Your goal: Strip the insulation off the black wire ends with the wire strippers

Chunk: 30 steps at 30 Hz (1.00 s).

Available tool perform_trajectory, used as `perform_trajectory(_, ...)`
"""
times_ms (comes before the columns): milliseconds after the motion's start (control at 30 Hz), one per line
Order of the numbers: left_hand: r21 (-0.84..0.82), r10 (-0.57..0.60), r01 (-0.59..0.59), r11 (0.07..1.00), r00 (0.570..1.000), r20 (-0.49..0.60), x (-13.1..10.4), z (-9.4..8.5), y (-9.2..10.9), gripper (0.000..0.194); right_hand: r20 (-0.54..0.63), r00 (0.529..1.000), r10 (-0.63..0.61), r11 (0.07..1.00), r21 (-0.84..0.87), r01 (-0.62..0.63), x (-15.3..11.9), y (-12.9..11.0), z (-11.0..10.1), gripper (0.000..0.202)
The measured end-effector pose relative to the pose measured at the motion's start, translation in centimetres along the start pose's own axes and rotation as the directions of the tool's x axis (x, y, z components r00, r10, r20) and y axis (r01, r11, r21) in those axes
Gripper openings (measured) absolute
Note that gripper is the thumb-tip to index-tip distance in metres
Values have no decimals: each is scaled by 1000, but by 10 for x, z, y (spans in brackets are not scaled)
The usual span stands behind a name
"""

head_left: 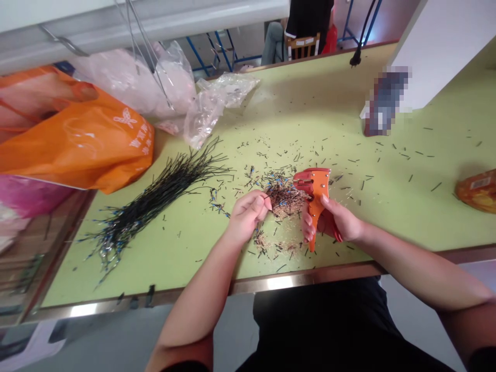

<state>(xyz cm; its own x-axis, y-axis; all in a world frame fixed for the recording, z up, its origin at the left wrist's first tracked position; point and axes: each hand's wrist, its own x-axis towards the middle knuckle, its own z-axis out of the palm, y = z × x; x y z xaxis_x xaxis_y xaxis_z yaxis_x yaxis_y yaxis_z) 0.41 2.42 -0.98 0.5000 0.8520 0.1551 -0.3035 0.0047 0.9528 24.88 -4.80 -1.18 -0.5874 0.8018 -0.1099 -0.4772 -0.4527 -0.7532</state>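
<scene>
Two bare hands work over a green bench point(197, 248), seen from above. Near the centre of the frame, the left hand point(248, 212) has its fingers pinched together, with what appears to be a thin dark wire point(267, 196) at their tips, too small to make out fully. Just right of centre, the right hand point(343, 219) has its fingers curled around the handles of an orange-and-red hand tool point(321, 186), its mouth facing left. Between them lies a heap of wire scraps point(284, 199), flecked blue and copper. A bundle of black wires point(155, 194) slants across the left of the frame. The step in hand seems to be trimming or stripping a wire end; the next move calls for lining up wire and tool mouth, which look apart.
</scene>
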Motion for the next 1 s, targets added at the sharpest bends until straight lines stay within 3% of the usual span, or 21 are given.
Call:
perform_trajectory(600, 74, -73, 82, 994, 990, -121, 5, 1, 0, 51, 38, 999, 18, 998, 60, -20, -4, -1, 5, 62)
perform_trajectory(1000, 127, -78, 96, 987, 987, -140, 5, 2, 1, 54, -41, 999, 23, 999, 25, -22, -2, -1, 10, 61)
